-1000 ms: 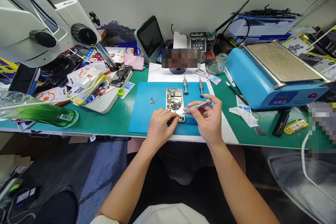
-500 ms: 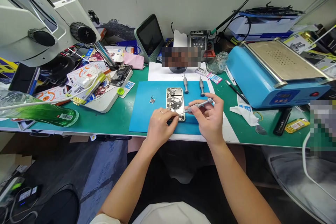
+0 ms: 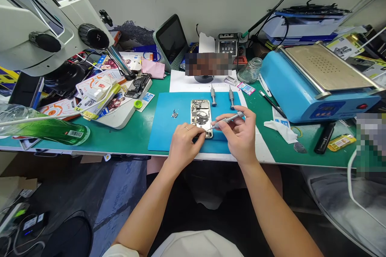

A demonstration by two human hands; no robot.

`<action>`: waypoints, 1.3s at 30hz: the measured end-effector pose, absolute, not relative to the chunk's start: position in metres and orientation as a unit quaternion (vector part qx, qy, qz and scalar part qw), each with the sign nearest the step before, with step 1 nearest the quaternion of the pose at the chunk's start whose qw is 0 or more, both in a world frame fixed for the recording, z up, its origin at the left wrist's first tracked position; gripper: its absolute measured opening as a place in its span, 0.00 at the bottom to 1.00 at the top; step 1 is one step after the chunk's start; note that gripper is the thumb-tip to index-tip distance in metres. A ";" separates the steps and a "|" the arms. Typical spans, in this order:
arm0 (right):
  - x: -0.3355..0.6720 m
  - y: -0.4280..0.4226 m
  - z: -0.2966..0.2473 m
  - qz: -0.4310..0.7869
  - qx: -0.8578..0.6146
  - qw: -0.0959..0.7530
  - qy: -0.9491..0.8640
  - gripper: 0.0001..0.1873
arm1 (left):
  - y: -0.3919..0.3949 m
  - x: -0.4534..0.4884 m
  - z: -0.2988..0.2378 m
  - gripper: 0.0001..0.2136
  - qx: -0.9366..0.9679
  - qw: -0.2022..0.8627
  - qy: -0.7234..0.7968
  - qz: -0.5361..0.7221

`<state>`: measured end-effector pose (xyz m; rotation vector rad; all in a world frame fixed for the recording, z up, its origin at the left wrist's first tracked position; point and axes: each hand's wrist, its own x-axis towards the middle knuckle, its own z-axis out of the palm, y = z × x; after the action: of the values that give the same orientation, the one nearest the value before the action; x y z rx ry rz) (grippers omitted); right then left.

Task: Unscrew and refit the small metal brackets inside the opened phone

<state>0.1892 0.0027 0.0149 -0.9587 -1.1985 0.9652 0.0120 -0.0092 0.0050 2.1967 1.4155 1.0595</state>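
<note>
An opened phone [image 3: 200, 115] with its insides showing lies on a blue mat [image 3: 169, 126]. My left hand [image 3: 183, 146] is closed on the phone's near end and steadies it. My right hand [image 3: 239, 132] pinches a grey metal screwdriver [image 3: 226, 120], whose tip rests on the phone's right edge. Two more screwdrivers [image 3: 212, 96] [image 3: 231, 98] lie on the mat just behind the phone. A small metal part [image 3: 174, 115] sits on the mat to the left.
A microscope [image 3: 45, 28] overhangs the left side above boxes and a green bottle [image 3: 45, 128]. A blue heating plate machine [image 3: 313, 84] stands at the right. A glass jar [image 3: 250, 72], a tablet [image 3: 171, 44] and a soldering station [image 3: 227, 46] line the back.
Both hands stay on the phone; the screwdriver has shifted only slightly. The view has drifted a little.
</note>
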 end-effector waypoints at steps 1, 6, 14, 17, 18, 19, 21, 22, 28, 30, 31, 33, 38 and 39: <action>0.189 0.003 0.015 0.419 -0.418 0.616 -0.521 0.26 | -0.009 0.012 0.005 0.06 0.770 0.159 0.494 0.372; 0.189 0.003 0.013 0.419 -0.423 0.611 -0.522 0.26 | -0.009 0.012 0.005 0.06 0.770 0.158 0.493 0.373; 0.190 0.003 0.011 0.413 -0.425 0.604 -0.533 0.26 | -0.009 0.012 0.004 0.06 0.770 0.157 0.497 0.369; 0.190 0.003 0.011 0.413 -0.427 0.601 -0.535 0.26 | -0.009 0.012 0.004 0.05 0.771 0.152 0.497 0.369; 0.190 0.003 0.011 0.414 -0.426 0.600 -0.536 0.26 | -0.009 0.012 0.005 0.05 0.771 0.152 0.496 0.368; 0.190 0.003 0.011 0.415 -0.426 0.600 -0.536 0.26 | -0.009 0.012 0.005 0.06 0.772 0.152 0.495 0.368; 0.190 0.003 0.011 0.418 -0.424 0.600 -0.534 0.26 | -0.009 0.012 0.005 0.06 0.774 0.153 0.494 0.366; 0.190 0.003 0.011 0.420 -0.424 0.600 -0.533 0.26 | -0.009 0.012 0.005 0.06 0.774 0.154 0.494 0.365; 0.191 0.003 0.009 0.422 -0.431 0.595 -0.532 0.29 | -0.010 0.012 0.005 0.06 0.774 0.158 0.494 0.363; 0.191 0.003 0.009 0.424 -0.429 0.592 -0.534 0.29 | -0.010 0.012 0.005 0.06 0.774 0.159 0.494 0.363; 0.191 0.003 0.009 0.424 -0.428 0.591 -0.535 0.29 | -0.010 0.012 0.005 0.06 0.774 0.160 0.494 0.362; 0.191 0.003 0.009 0.424 -0.427 0.591 -0.537 0.29 | -0.010 0.012 0.005 0.06 0.774 0.160 0.495 0.362; 0.191 0.003 0.010 0.422 -0.424 0.596 -0.535 0.28 | -0.009 0.012 0.006 0.05 0.775 0.158 0.492 0.364; 0.191 0.003 0.010 0.423 -0.423 0.597 -0.535 0.27 | -0.009 0.012 0.006 0.05 0.774 0.158 0.492 0.365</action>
<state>0.1908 0.0031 0.0099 -0.9814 -1.2415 0.9810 0.0123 -0.0094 0.0060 2.2151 1.4069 1.0440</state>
